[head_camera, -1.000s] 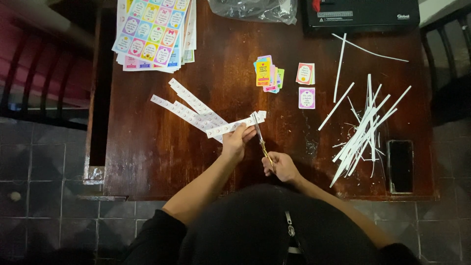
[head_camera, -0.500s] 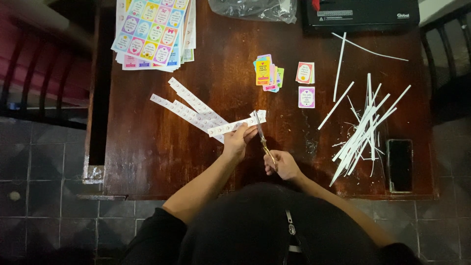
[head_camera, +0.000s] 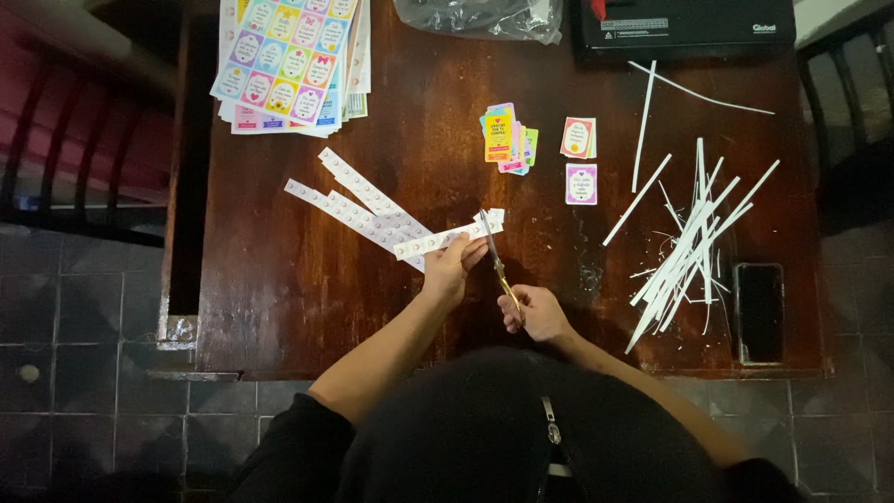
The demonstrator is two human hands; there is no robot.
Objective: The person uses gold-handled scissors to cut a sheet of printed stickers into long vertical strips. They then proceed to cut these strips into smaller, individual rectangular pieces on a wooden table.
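Observation:
My left hand (head_camera: 451,268) pinches a long printed paper strip (head_camera: 438,239) over the dark wooden table (head_camera: 279,289). My right hand (head_camera: 533,314) grips gold-handled scissors (head_camera: 496,262), whose blades reach up across the strip's right end, near a small end piece (head_camera: 494,216). Two more printed strips (head_camera: 358,207) lie crossed just left of my left hand.
Sheets of colourful stickers (head_camera: 289,61) are stacked at the back left. Small cut cards (head_camera: 508,137), (head_camera: 578,138), (head_camera: 581,183) lie in the middle. A heap of white paper offcuts (head_camera: 694,242) and a dark phone (head_camera: 760,312) sit to the right; a black machine (head_camera: 684,23) and plastic bag (head_camera: 480,17) at the back.
The scissors' blades have edged slightly along the strip's right end; both hands stay in nearly the same place.

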